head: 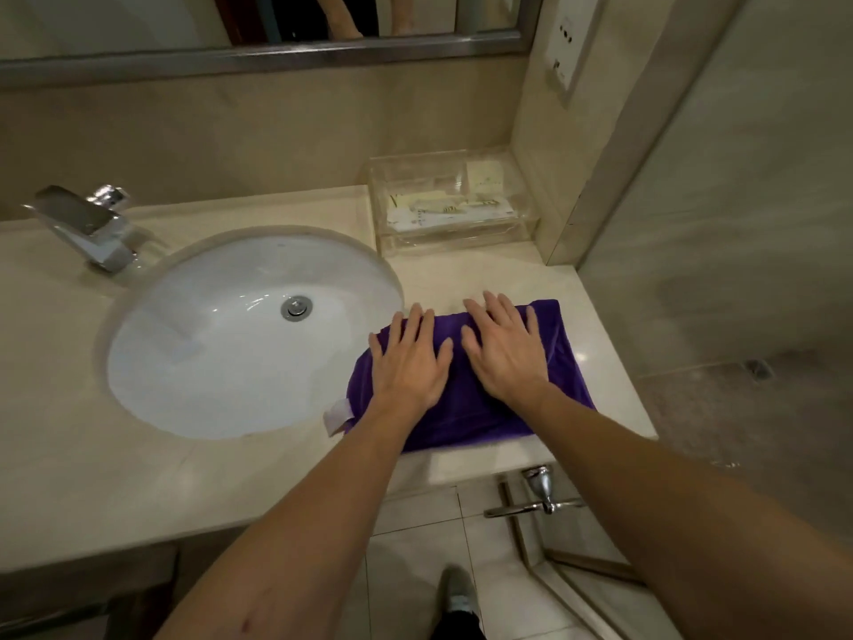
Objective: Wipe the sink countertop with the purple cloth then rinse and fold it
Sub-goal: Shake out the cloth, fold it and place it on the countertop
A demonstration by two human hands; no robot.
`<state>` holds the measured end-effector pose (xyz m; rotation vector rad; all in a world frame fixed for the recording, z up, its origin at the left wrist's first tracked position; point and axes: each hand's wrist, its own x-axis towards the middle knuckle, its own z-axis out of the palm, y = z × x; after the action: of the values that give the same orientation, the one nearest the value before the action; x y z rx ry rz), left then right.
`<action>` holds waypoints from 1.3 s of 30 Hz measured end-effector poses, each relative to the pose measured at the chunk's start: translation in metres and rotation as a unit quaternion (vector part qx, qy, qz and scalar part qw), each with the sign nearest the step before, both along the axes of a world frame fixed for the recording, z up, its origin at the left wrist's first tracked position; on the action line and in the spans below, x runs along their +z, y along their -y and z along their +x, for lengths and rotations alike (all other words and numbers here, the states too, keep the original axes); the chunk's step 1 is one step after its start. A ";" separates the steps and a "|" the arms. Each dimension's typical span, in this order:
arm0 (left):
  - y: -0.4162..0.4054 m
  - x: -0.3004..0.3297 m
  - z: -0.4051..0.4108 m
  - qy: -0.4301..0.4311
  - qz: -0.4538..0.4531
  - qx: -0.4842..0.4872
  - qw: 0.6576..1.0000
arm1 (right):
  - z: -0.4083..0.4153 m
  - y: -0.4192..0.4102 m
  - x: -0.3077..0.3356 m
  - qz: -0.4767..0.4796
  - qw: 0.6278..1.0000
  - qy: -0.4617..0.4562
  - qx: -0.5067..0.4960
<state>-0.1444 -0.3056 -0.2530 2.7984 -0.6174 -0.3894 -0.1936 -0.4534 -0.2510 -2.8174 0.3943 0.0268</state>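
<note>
Purple cloth lies folded on the countertop right of the sink, both flat, straight-fingered hands, left hand and right hand, pressing it. Smooth outward evenly, keeping edges aligned before the next fold.

I am standing on a pale tiled floor in a dim bathroom. Beige stone walls are rising behind, with a steel-framed mirror hanging above. A wall socket is sitting at right, beside a glass shower door.
</note>
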 end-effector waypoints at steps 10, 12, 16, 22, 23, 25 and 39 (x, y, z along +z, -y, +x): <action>0.029 -0.021 -0.009 0.048 0.034 0.024 0.998 | -0.008 0.053 -0.012 -0.051 0.996 -0.049 0.047; 0.029 -0.023 -0.009 0.050 0.030 0.024 0.998 | -0.010 0.056 -0.010 -0.049 0.996 -0.052 0.046; 0.026 -0.028 -0.010 0.084 0.018 0.025 0.996 | -0.007 0.049 -0.012 -0.028 0.997 -0.074 0.022; 0.028 -0.025 -0.009 0.069 0.037 0.022 0.997 | -0.006 0.048 -0.011 -0.039 0.994 -0.101 0.031; 0.029 -0.022 -0.008 0.061 0.035 0.020 0.997 | -0.005 0.048 -0.008 -0.035 0.993 -0.108 0.032; 0.027 -0.020 -0.008 0.061 0.023 0.012 0.998 | -0.006 0.047 -0.006 -0.033 0.994 -0.104 0.026; 0.016 -0.026 -0.012 0.084 0.009 -0.010 0.996 | -0.008 0.041 -0.018 -0.045 0.997 -0.064 0.014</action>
<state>-0.1563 -0.3219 -0.2790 2.8648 -0.6802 -0.1646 -0.2021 -0.4947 -0.2692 -2.9189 0.3932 0.2001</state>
